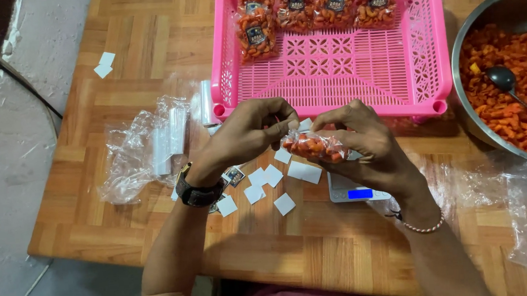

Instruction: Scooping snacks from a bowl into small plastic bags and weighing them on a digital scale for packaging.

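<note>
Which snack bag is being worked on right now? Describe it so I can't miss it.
Start at the pink basket; just in front of its near rim, both hands pinch a small clear bag of orange snacks. Unlike the labelled bags in the basket, it shows no label.

Both hands raised, close together: left hand (pixel 246 132) pinching, right hand (pixel 363 143) curled shut

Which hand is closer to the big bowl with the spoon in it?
The right hand. It holds the snack bag just left of the bowl. The left hand pinches the bag's other end, farther from the bowl.
</note>
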